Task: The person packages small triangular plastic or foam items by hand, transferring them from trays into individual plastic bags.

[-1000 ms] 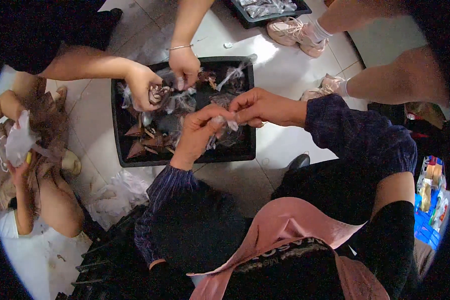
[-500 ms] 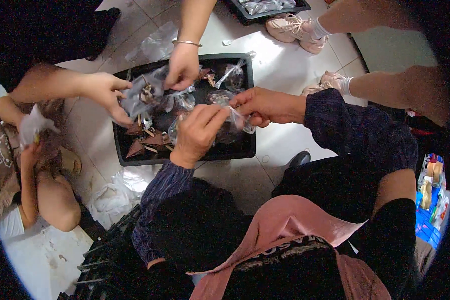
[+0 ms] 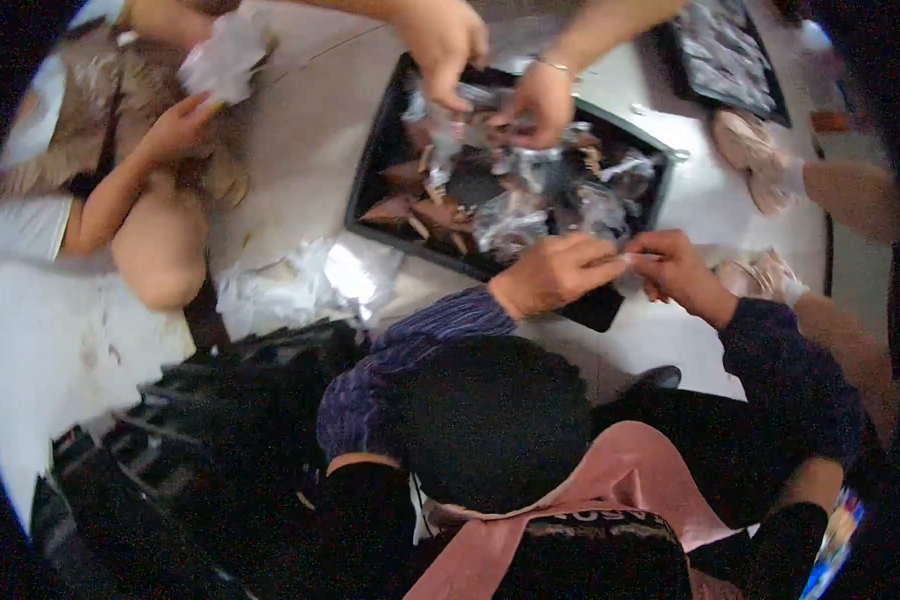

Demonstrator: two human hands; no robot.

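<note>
My left hand (image 3: 562,274) and my right hand (image 3: 684,272) meet at the near right edge of a black tray (image 3: 600,308). Their fingers pinch the gathered neck of a clear plastic bag (image 3: 602,210), whose body seems to hang over the tray. Dark contents show through the bag, too blurred to name. Other filled clear bags (image 3: 510,220) lie in the tray, beside loose brown pointed pieces (image 3: 402,208) and small pale sticks. Across from me, another person's two hands (image 3: 538,105) handle clear bags above the tray's far side.
A person at the left holds up a whitish plastic bag (image 3: 225,58). Crumpled clear plastic (image 3: 315,285) lies on the tiled floor. Black stacked crates (image 3: 170,440) stand at my left. A second tray (image 3: 730,60) of bags sits far right, near someone's pale shoes (image 3: 752,165).
The view has turned, so the tray appears further right and tilted. My hands stay together at the bag's neck, now nearer the tray's near edge. The person opposite keeps handling bags.
</note>
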